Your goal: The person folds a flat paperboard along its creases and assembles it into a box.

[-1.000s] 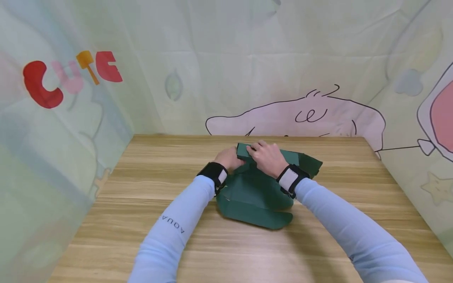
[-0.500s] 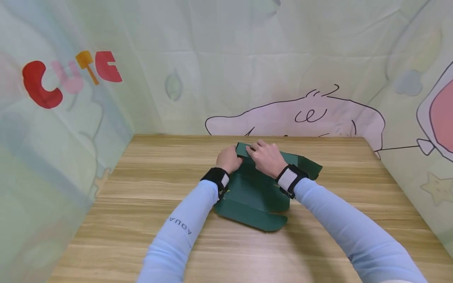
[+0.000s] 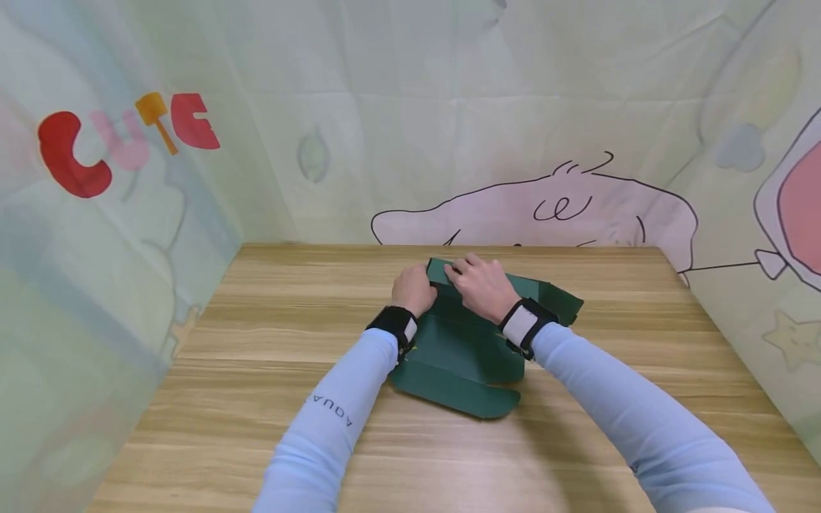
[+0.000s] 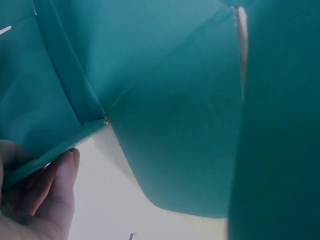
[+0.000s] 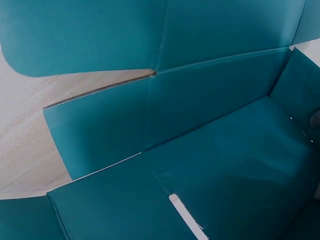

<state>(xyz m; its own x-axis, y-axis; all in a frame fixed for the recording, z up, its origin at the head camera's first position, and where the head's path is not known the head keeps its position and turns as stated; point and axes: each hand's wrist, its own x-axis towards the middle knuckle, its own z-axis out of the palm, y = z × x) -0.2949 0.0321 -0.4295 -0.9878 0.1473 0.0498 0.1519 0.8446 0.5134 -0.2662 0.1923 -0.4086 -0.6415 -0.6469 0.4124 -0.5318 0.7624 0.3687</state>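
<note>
A dark green cardboard box (image 3: pixel 471 345), partly folded with several loose flaps, lies toward the back of the table. At its far left corner my left hand (image 3: pixel 413 291) pinches a side panel; in the left wrist view the thumb and fingers (image 4: pixel 64 175) sit on either side of that panel's edge. My right hand (image 3: pixel 484 288) grips the far wall, fingers bent over its top edge. The slotted base panel (image 5: pixel 200 175) fills much of the right wrist view, where only slivers of fingers show at the right edge. The forearms partly cover the box's sides.
The wooden table (image 3: pixel 288 299) extends around the box on all sides. A printed cloth backdrop (image 3: pixel 410 128) rises behind the table's far edge and along both sides. One flap (image 3: pixel 564 303) juts out to the right, and another (image 3: pixel 455 388) points toward me.
My left wrist and forearm have shifted slightly right, with the hand still at the far left corner. The near flap has moved a little left and toward me. My right hand has barely moved.
</note>
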